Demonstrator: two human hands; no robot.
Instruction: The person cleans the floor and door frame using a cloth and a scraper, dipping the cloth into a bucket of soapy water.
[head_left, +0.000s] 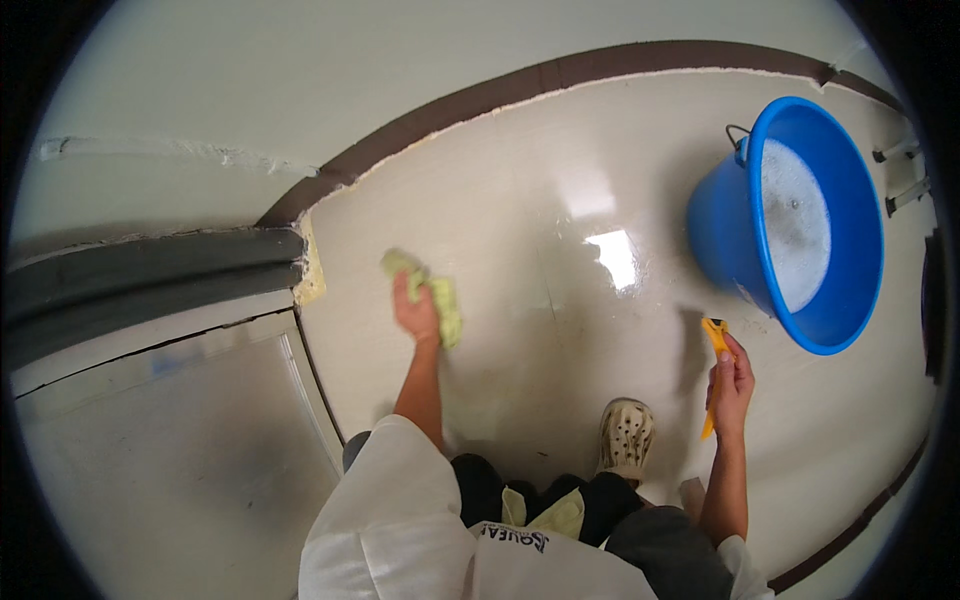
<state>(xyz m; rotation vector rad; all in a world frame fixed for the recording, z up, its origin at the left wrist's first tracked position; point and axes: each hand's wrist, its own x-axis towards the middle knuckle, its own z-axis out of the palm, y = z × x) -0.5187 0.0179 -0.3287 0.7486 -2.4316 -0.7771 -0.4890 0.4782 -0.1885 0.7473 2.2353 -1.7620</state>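
Observation:
My left hand (417, 309) is closed around a yellow-green cloth (448, 311), low over the pale floor or against it, near the door frame corner; the hand and cloth are slightly blurred. In my right hand (733, 382) is an orange-handled scraper (715, 337) with a dark head pointing away from me. Beyond that hand stands a blue plastic bucket (712, 214), holding foamy liquid (795, 225). Wet, shiny marks (619, 259) show on the floor between the cloth and the bucket.
A brown baseboard (540, 79) curves along the far wall. At left are a dark door frame part (157, 274) and a pale panel (180, 465). My perforated clog (627, 442) rests on the floor before me. Metal legs (907, 195) stand beyond the bucket.

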